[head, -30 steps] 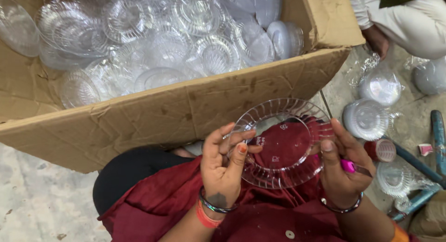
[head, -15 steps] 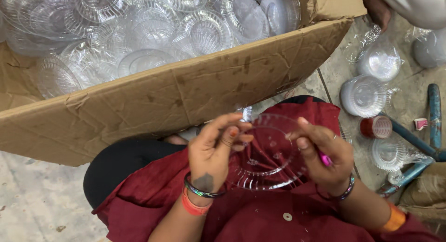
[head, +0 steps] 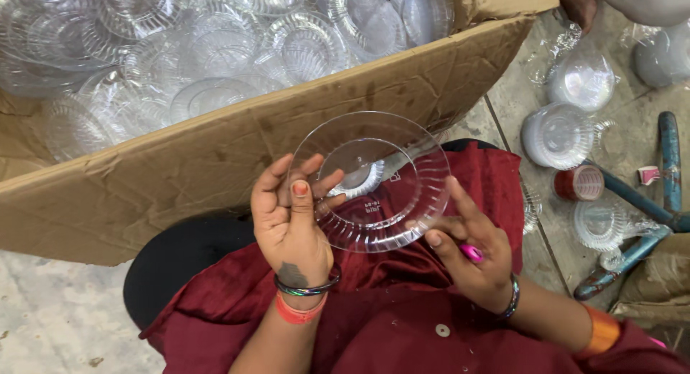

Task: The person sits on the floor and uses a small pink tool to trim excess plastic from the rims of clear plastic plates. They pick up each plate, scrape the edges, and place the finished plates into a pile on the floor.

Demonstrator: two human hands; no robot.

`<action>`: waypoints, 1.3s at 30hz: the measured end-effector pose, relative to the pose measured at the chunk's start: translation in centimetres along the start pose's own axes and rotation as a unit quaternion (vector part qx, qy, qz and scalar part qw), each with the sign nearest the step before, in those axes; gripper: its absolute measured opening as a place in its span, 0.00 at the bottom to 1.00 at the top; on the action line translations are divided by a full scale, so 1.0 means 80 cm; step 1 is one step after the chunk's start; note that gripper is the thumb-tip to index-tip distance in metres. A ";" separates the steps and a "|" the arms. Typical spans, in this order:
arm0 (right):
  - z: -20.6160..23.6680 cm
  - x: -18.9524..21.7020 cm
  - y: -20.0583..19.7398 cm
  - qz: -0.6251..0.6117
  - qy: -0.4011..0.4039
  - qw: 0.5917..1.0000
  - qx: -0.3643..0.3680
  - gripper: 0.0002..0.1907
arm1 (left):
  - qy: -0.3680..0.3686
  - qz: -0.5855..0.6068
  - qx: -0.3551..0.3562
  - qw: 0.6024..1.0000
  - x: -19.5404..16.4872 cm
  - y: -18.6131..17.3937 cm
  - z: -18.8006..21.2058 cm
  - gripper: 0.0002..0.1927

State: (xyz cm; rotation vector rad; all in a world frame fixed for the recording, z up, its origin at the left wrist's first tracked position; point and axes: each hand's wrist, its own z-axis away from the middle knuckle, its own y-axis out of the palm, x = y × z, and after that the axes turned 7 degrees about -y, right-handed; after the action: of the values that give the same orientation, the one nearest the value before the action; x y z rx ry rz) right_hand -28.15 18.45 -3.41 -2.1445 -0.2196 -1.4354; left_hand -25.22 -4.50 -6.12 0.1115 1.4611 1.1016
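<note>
A clear plastic plate (head: 384, 151) with a ribbed rim is held up over my lap between both hands. My left hand (head: 291, 216) grips its left edge, thumb on the front, fingers behind. My right hand (head: 471, 248) pinches the lower right rim and also keeps a small pink object (head: 471, 253) tucked against the palm. A small white sticker (head: 359, 178) shows near the plate's middle, by my left fingertips.
A big cardboard box (head: 215, 165) full of clear plates (head: 215, 51) stands just ahead. Stacks of clear lids in plastic wrap (head: 557, 133) and a red tape roll (head: 578, 182) lie on the floor at right, by blue metal bars (head: 668, 173). Another person's hand (head: 578, 4) is top right.
The plate has been tilted up and turned to face me more flatly. Both hands shifted along its rim; the view moved closer to the box.
</note>
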 end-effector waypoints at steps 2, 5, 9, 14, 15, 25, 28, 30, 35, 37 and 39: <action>-0.006 0.001 0.005 -0.033 -0.001 0.999 -0.022 0.25 | 0.006 -0.013 0.017 1.000 0.004 -0.002 0.002 0.20; -0.014 -0.015 -0.007 -0.046 0.022 0.992 -0.111 0.06 | 0.007 -0.052 0.069 0.996 0.012 -0.012 0.003 0.21; 0.004 -0.067 -0.128 -0.092 0.050 0.948 -0.301 0.09 | -0.017 -0.215 0.114 0.970 0.025 -0.030 -0.009 0.15; 0.116 -0.184 -0.286 -0.059 0.272 0.839 -0.468 0.08 | -0.060 -0.705 0.104 0.699 0.058 -0.050 -0.024 0.15; 0.152 -0.207 -0.294 -0.001 0.335 0.805 -0.490 0.08 | -0.089 -0.744 0.107 0.654 0.071 -0.054 -0.025 0.17; 0.288 -0.308 -0.311 0.440 0.462 0.739 -0.214 0.26 | 0.066 -0.843 0.011 0.533 0.184 -0.096 -0.065 0.30; 0.257 -0.289 -0.318 0.483 0.322 0.778 -0.242 0.24 | -0.165 -0.841 -0.069 0.510 0.184 -0.097 -0.087 0.33; 0.223 -0.271 -0.316 0.429 0.223 0.834 -0.264 0.19 | -0.168 -0.857 -0.067 0.483 0.195 -0.092 -0.094 0.38; 0.119 -0.223 -0.248 0.204 -0.023 0.953 -0.225 0.11 | -0.221 -0.869 -0.025 0.442 0.243 -0.077 -0.093 0.40; 0.089 -0.196 -0.209 0.325 0.007 0.937 -0.127 0.09 | -0.181 -0.863 -0.044 0.469 0.251 -0.075 -0.083 0.21; 0.059 -0.177 -0.180 0.267 -0.021 0.963 -0.038 0.20 | -0.178 -0.852 -0.059 0.488 0.251 -0.075 -0.077 0.15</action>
State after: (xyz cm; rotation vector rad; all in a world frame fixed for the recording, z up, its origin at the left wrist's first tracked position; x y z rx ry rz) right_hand -36.33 35.24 -12.37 -2.0767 0.3805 -1.0947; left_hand -32.26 1.76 -25.87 -0.9944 0.4547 -0.5469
